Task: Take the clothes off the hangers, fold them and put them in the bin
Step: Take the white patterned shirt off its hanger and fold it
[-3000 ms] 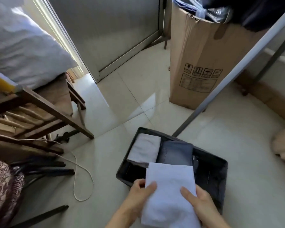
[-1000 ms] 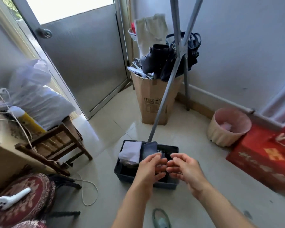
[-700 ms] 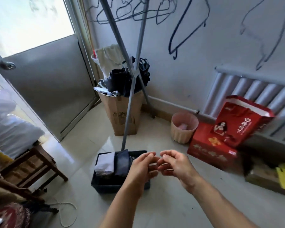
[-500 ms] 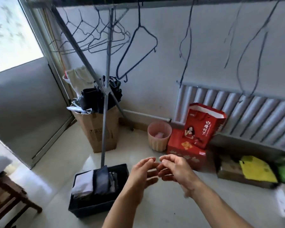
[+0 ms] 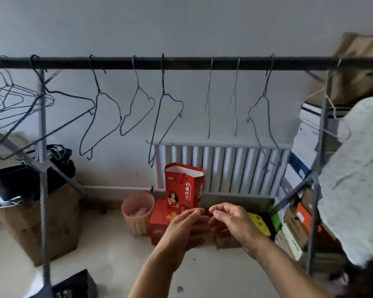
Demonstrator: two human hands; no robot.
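Holding nothing, my left hand (image 5: 185, 227) and my right hand (image 5: 235, 220) hover close together in front of me, fingers relaxed and loosely bent, the fingertips almost meeting. Above them the dark rail (image 5: 181, 61) runs across the view, strung with bare wire hangers (image 5: 163, 82). One pale garment (image 5: 357, 179) hangs at the rail's far right end, up and to the right of my right hand and well apart from it. Only a corner of the black bin (image 5: 73, 284) shows, on the floor (image 5: 108, 250) at the lower left, below my left hand and beside the rack's upright. Behind my hands, against the radiator (image 5: 224, 168), stand a red gift bag (image 5: 184, 188) and a pink wastebasket (image 5: 138, 211).
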